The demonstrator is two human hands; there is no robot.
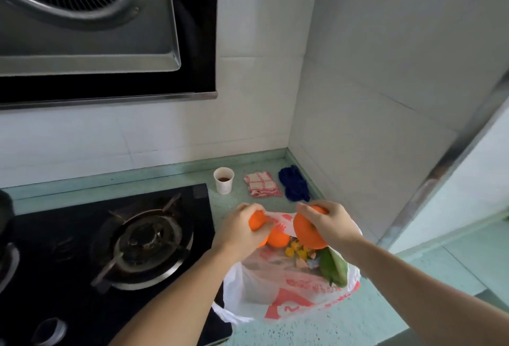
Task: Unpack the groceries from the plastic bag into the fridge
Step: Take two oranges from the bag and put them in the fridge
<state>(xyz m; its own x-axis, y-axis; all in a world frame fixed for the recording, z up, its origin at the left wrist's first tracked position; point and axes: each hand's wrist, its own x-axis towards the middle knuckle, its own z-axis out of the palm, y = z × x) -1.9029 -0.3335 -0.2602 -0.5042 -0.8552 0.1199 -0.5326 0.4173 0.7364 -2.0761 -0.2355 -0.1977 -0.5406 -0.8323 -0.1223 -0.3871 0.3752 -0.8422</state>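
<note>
Plastic bag [292, 290], white with red print, sits on the pale green bench [385, 326] in the lower centre of the frame, its mouth open towards the camera. Two bare forearms reach in from the bottom edge and meet over the far rim of the bag. The left hand [242, 228], just left of centre, is curled with fingers closed around an orange [257, 221]; a strip of the bag's plastic stretches from its fingers across to the other hand. The right hand [327, 223], just right of centre, arches palm down with fingers wrapped over a larger orange [307, 232] and pinches the same strip of plastic. Another orange [278, 238] shows between the two hands, at the bag's mouth. Inside the bag lie a green vegetable [334, 267] on the right and small yellow pieces [297, 250] in the middle. A black gas stove [110, 249] fills the lower left, touching the bag's left side. Beyond the hands, in the centre of the frame, stand a white paper cup [224, 180], a red-checked cloth [262, 184] and a dark blue cloth [293, 183]. A range hood [88, 14] occupies the upper left.
</note>
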